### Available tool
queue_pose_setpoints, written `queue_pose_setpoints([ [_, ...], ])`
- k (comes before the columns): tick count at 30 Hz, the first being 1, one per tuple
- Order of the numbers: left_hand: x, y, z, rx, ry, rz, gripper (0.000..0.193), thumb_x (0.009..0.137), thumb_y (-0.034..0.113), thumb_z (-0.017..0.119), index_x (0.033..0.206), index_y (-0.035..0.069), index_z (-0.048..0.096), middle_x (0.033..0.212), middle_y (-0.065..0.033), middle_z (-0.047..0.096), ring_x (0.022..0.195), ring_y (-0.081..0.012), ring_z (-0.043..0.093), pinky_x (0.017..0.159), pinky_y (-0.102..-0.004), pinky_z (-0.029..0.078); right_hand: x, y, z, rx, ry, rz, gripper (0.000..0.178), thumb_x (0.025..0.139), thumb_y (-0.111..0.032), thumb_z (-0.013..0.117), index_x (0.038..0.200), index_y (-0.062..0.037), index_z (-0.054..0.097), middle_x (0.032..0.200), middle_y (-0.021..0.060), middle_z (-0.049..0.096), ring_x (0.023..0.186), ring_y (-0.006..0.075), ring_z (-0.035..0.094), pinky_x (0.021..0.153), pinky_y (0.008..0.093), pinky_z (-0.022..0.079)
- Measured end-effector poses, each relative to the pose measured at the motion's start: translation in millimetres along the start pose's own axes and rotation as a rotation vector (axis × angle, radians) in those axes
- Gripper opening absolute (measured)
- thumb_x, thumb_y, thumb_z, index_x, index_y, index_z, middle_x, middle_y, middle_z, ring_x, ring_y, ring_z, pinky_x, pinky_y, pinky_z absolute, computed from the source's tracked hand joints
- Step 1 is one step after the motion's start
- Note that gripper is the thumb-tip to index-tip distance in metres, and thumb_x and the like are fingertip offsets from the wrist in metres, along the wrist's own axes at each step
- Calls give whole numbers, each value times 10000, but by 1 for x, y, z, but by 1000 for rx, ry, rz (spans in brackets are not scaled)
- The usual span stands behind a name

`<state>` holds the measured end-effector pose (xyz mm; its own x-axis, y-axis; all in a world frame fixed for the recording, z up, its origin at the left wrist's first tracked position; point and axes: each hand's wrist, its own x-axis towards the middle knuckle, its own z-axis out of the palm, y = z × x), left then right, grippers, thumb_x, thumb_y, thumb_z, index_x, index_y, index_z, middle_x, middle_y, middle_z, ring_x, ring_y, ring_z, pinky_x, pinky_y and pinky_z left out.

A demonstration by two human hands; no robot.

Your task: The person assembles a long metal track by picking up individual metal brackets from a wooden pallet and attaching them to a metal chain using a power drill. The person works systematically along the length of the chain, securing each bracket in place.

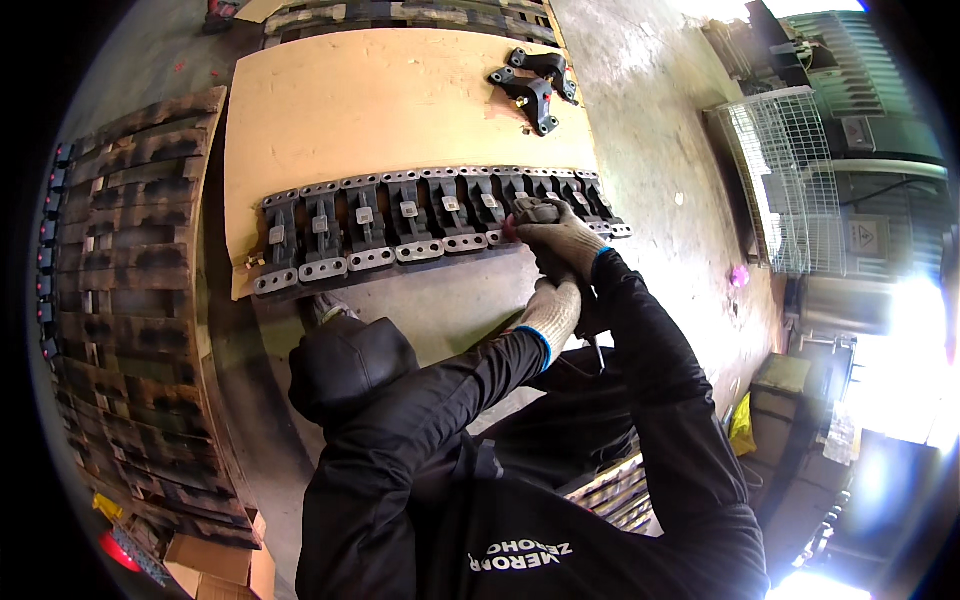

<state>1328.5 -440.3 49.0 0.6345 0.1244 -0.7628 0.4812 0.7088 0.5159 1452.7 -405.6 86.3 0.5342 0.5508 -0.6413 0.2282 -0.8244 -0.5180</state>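
Black metal castings (409, 210) stand in a long row, their pale flat end faces drilled with holes. At the row's right part, my gloved right hand (568, 238) is closed around the rounded head of a dark hand tool (540, 212). Just below it, my gloved left hand (554, 308) wraps the tool's lower body, which is mostly hidden by the gloves and sleeves. A small reddish patch shows at the tool's front, over the castings. Whether the tool touches a casting, I cannot tell.
The row lies along the near edge of a cardboard sheet (390, 100). Two black brackets (537, 98) rest at its far right. A wooden pallet (130, 300) stands left, a wire mesh basket (790, 170) right. An open cardboard box (222, 568) sits at lower left.
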Motion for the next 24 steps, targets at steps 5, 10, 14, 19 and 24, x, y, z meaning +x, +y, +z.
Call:
queue_pose_setpoints([
  [5,-5,-2,6,19,0,13,693,1041,496,401,1490,-32,394,1456,-313,533,1397,-437,499,1162,-468,400,-24,-21,-3,137,-86,140,1205,701,-517,919,1565,34,286,1231,187,679,1081,261,673,967,352,538],
  [10,4,3,14,-215,-135,28,673,1045,459,444,1481,-53,420,1422,-234,572,1298,-346,585,1093,-409,456,19,32,-18,80,76,24,1213,687,-461,929,1542,93,269,1201,185,677,1048,247,668,933,341,544],
  [14,-22,15,9,-40,-10,0,660,1045,461,461,1486,-29,431,1436,-210,560,1314,-330,567,1081,-405,462,-24,-23,-9,99,-80,147,1169,701,-448,923,1544,65,296,1205,181,679,1053,249,668,935,346,540],
  [19,10,-10,11,-106,-61,41,573,1071,422,403,1469,16,466,1427,-175,581,1256,-308,577,1073,-384,451,-8,-10,-7,55,-10,49,1220,695,-449,932,1565,58,243,1153,164,692,970,228,682,870,341,560],
  [24,-26,17,8,12,-28,-35,670,1040,501,408,1473,-10,425,1437,-265,552,1345,-387,538,1128,-433,424,-7,-4,-12,26,-25,130,1227,685,-479,935,1556,68,266,1183,169,687,1025,228,672,902,333,547],
])
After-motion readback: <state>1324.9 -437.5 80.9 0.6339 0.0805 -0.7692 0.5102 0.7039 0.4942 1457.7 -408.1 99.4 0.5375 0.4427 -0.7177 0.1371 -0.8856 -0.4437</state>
